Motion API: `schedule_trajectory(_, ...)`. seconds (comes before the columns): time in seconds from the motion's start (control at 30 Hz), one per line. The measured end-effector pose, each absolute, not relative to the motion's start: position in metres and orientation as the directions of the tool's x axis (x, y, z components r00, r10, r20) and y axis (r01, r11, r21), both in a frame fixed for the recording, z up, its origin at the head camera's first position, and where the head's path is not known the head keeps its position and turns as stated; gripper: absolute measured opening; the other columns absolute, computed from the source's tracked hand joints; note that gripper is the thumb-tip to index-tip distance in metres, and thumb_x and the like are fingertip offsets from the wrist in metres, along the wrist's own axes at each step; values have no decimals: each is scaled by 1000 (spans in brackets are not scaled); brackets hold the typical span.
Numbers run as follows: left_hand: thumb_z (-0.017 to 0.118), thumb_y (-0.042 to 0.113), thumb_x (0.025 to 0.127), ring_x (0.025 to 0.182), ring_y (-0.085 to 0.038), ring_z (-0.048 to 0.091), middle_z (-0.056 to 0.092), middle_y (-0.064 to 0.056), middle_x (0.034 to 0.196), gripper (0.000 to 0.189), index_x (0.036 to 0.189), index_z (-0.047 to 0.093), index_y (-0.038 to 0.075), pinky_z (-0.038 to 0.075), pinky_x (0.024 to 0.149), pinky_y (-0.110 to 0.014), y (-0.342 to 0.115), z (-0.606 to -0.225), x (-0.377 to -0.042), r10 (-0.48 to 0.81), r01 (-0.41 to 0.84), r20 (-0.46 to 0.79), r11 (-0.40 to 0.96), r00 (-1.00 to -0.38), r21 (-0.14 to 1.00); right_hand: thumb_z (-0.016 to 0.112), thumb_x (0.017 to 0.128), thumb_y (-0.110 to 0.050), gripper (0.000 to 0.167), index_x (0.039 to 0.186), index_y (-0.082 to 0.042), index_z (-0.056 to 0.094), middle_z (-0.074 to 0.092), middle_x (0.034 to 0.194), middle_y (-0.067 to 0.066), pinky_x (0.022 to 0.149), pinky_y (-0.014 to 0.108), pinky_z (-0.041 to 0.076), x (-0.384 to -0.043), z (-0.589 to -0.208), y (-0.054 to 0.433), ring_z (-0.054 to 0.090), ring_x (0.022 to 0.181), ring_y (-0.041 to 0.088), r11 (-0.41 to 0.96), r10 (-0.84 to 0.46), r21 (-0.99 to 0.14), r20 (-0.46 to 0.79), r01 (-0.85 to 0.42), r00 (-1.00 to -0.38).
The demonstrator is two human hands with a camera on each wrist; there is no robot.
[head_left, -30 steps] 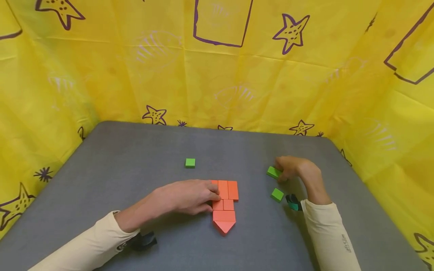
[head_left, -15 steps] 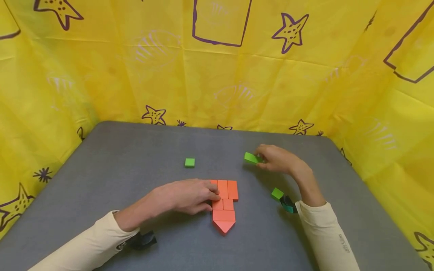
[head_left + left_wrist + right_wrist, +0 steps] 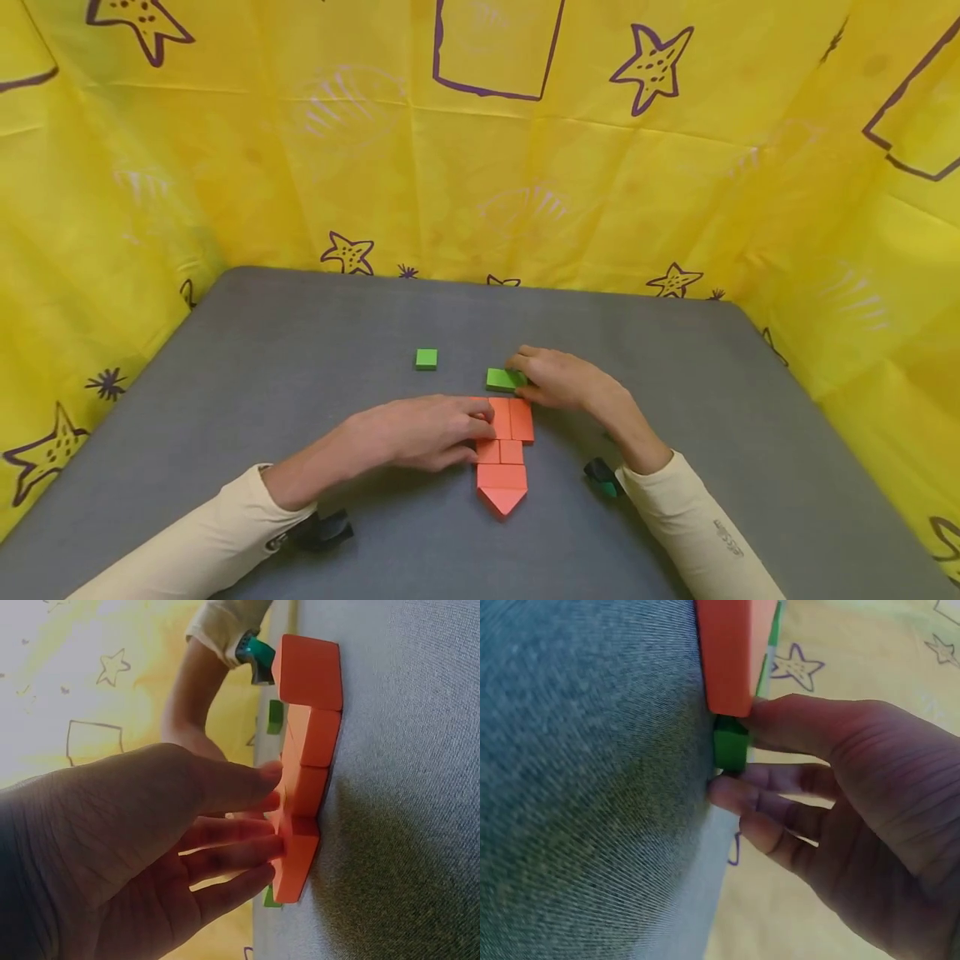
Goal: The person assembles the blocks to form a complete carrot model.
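Orange blocks (image 3: pixel 502 477) lie fitted together on the grey table, ending in a triangle on the near side. My left hand (image 3: pixel 427 432) rests on their left edge, its thumb and fingertips touching the blocks (image 3: pixel 307 795) in the left wrist view. My right hand (image 3: pixel 564 381) pinches a long green block (image 3: pixel 502 379) by its right end, just beyond the far row of orange blocks. The right wrist view has this green block (image 3: pixel 730 744) between thumb and fingers, right behind an orange block (image 3: pixel 727 664).
A smaller green block (image 3: pixel 426 358) sits alone farther back on the left. Another green block (image 3: pixel 275 717) shows in the left wrist view, while the right forearm hides it in the head view. A yellow cloth (image 3: pixel 480 183) with starfish prints hangs around the grey table (image 3: pixel 315 333).
My right hand has carried the long green block leftward from the right side to the far edge of the orange blocks. The left hand has stayed in place.
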State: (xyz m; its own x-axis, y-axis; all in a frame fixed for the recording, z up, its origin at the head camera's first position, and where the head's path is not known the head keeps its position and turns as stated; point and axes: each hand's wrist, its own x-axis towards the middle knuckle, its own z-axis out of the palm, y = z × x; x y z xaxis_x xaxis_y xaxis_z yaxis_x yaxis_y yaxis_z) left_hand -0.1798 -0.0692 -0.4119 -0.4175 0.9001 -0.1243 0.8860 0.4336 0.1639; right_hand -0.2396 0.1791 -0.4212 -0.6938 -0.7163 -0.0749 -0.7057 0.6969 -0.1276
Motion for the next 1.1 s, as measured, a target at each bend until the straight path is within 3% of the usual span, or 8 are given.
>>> schedule_trajectory(0.13, 66, 27, 103, 124, -16, 63, 64, -2, 137, 36, 138, 67, 15, 53, 109, -31, -69, -413, -179, 905, 893, -109, 424, -411, 150, 67, 101, -12, 30, 129, -3, 67, 65, 113, 8, 83, 32, 55, -239, -421, 180, 63, 92, 17, 696, -716, -167, -81, -698, -694)
schedule_trajectory(0.47, 68, 24, 102, 129, -17, 63, 64, -2, 141, 37, 138, 68, 14, 52, 111, -34, -72, -415, -180, 906, 892, -105, 422, -410, 160, 66, 101, -9, 25, 126, -5, 70, 63, 107, 7, 83, 29, 55, -234, -420, 171, 62, 93, 17, 624, -777, -206, -57, -754, -627)
schedule_trajectory(0.77, 70, 23, 101, 129, -19, 63, 64, -3, 142, 39, 138, 68, 14, 52, 111, -35, -71, -413, -181, 903, 884, -111, 429, -415, 187, 56, 100, 5, 34, 128, -8, 71, 66, 111, 5, 90, 33, 58, -233, -417, 171, 66, 99, 19, 636, -769, -226, -99, -738, -632)
schedule_trajectory(1.1, 70, 23, 101, 131, -20, 63, 64, -3, 143, 40, 139, 67, 14, 52, 112, -36, -70, -412, -180, 895, 876, -125, 445, -428, 186, 55, 100, 5, 38, 131, -11, 70, 65, 113, 5, 87, 32, 57, -232, -416, 174, 65, 95, 18, 643, -762, -237, -105, -728, -639)
